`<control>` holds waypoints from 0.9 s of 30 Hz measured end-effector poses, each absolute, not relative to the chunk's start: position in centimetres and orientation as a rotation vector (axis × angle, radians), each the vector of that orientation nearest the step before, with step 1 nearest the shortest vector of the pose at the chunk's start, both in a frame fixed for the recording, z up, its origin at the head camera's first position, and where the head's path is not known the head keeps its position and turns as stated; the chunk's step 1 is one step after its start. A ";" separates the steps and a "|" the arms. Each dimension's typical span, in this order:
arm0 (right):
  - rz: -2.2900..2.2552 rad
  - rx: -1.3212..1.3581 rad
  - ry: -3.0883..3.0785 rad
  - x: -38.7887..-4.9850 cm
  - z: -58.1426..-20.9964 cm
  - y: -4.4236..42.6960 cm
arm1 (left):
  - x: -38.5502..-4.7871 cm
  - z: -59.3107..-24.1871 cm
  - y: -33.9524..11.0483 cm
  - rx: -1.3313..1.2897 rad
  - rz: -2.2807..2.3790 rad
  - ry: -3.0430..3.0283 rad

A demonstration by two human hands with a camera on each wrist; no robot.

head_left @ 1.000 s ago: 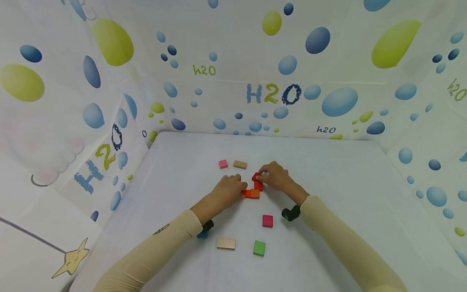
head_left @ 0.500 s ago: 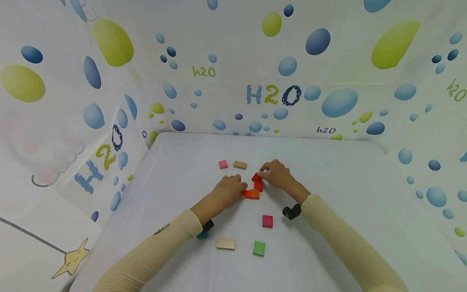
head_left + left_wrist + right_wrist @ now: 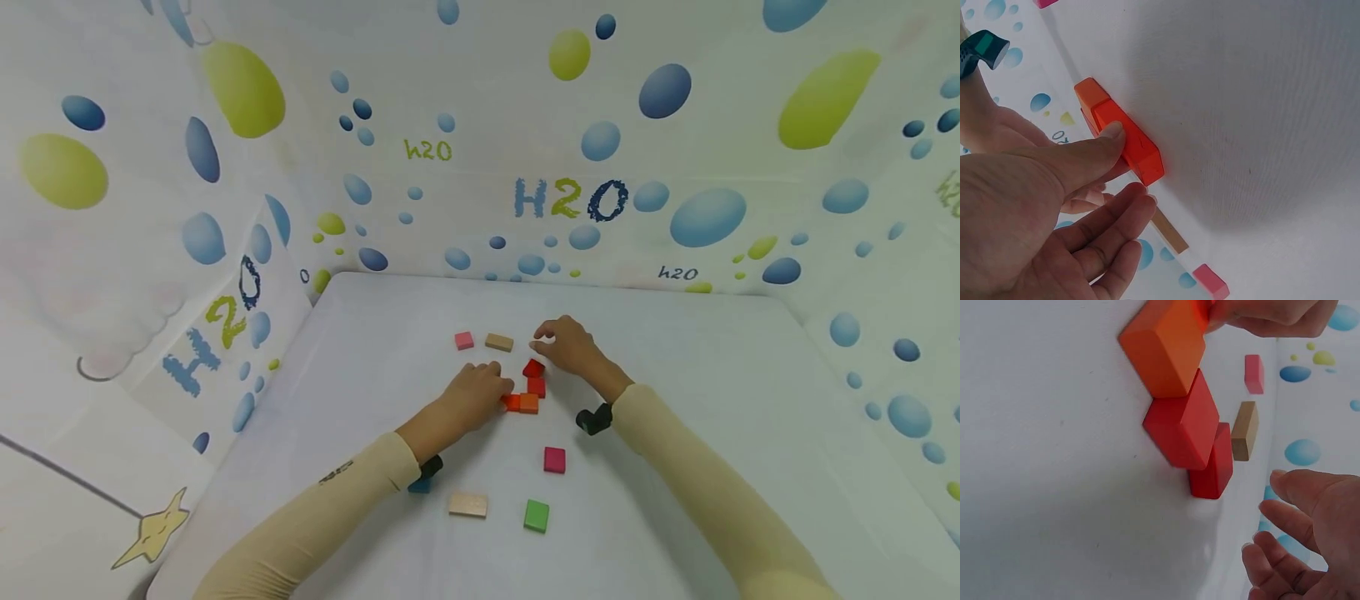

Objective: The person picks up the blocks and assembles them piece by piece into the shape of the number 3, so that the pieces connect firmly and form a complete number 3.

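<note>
My left hand pinches a red-orange block between thumb and forefinger as it lies on the table. Against its end sits an orange block. A red square block touches the orange one at a corner. Behind that, a red triangular block touches the red square. My right hand hovers just beyond the triangle with loosely bent fingers and nothing between them. In the right wrist view its thumb and fingers stand apart from all the blocks.
Behind the hands lie a pink block and a wooden block. Nearer are a crimson block, a green block and another wooden block. A blue block is partly hidden by the left wrist. Patterned cloth walls surround the white table.
My right hand has let go of the red triangular block and moved back, away from it. The left hand has stayed at the red-orange block. The head view has shifted slightly.
</note>
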State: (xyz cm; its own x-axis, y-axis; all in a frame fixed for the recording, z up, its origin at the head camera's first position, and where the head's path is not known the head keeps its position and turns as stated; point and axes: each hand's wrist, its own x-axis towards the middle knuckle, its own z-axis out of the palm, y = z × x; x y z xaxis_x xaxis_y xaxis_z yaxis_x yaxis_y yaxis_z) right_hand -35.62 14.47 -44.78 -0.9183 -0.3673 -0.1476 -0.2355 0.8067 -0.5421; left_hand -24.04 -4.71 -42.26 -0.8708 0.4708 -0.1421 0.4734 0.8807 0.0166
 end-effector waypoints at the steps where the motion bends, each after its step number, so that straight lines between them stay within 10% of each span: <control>1: -0.769 -0.475 2.743 -35.8 -44.9 14.3 | -24.0 -42.3 -4.7 0.739 -0.027 2.911; 27: -0.697 -0.461 2.683 -37.5 -46.0 10.2 | -23.8 -43.2 -4.7 0.764 -0.072 2.924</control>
State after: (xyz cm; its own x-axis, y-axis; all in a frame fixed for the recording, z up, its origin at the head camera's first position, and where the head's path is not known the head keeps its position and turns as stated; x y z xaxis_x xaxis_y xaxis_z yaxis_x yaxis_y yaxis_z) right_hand -37.49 10.23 -46.03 -0.8931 -0.3856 -0.2317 -0.2241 0.8279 -0.5141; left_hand -23.76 -4.68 -43.20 -0.8657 0.4843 -0.1264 0.4900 0.8716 -0.0163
